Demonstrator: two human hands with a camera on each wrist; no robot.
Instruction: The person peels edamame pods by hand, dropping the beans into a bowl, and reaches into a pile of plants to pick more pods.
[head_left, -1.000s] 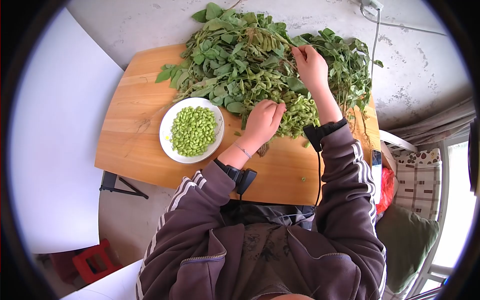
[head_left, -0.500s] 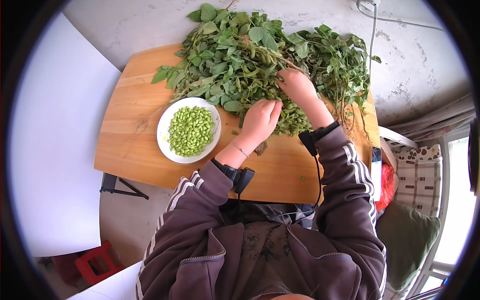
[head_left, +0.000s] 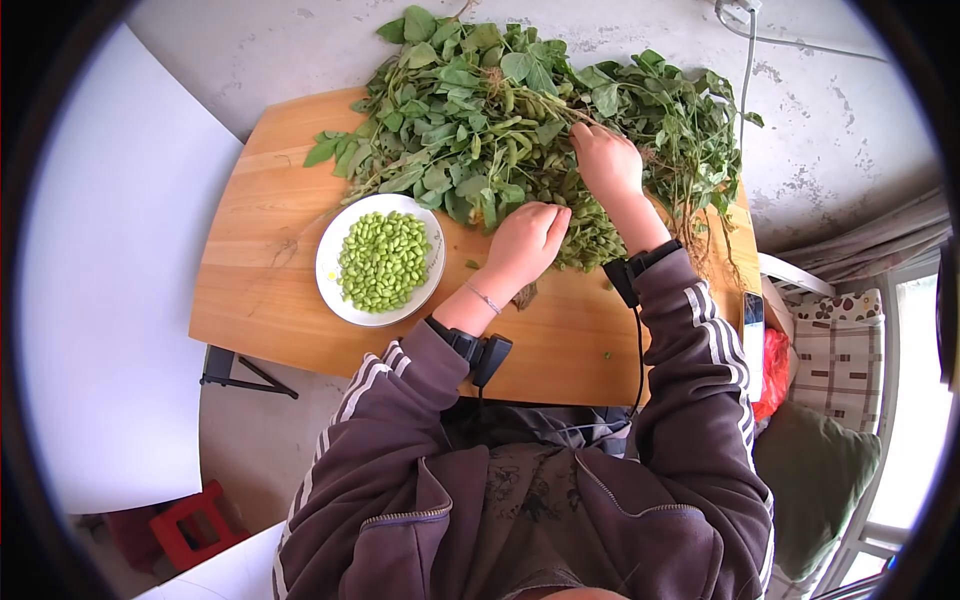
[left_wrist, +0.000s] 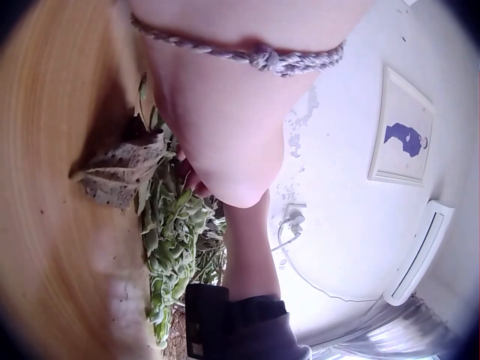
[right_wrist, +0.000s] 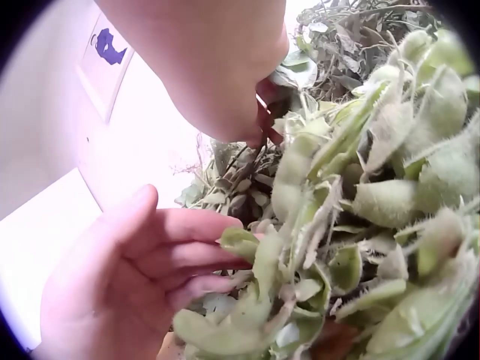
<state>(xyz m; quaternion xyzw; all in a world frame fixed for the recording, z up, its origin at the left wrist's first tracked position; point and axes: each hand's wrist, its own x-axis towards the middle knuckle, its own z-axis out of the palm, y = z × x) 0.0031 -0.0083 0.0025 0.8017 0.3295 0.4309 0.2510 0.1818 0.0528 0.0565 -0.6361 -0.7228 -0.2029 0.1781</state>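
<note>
A leafy heap of soybean plants (head_left: 450, 130) lies along the back of the table, bearing hairy green pods (right_wrist: 386, 202). My right hand (head_left: 610, 165) reaches into its front right side, curled fingers gripping part of a soybean plant; leaves and stems partly hide the fingertips. Lower and to the left, my left hand (head_left: 528, 240) rests at the heap's front edge. In the right wrist view the left hand (right_wrist: 142, 277) has its thumb apart and its fingers loosely bent, fingertips against the pods. A white plate (head_left: 327, 290) of shelled green soybeans (head_left: 383, 262) stands left of it.
A dry brown leaf (left_wrist: 124, 172) lies on the wooden table (head_left: 255, 230) beside the left hand. A phone (head_left: 752, 325) is at the right edge. The wall (head_left: 830, 120) with a cable rises behind. At right are a cushioned seat (head_left: 835, 355) and a red bag (head_left: 770, 375).
My right hand moved down and left toward the left hand, then slightly back up and right. Stems and leaves by it shifted. The left hand stayed near the same spot.
</note>
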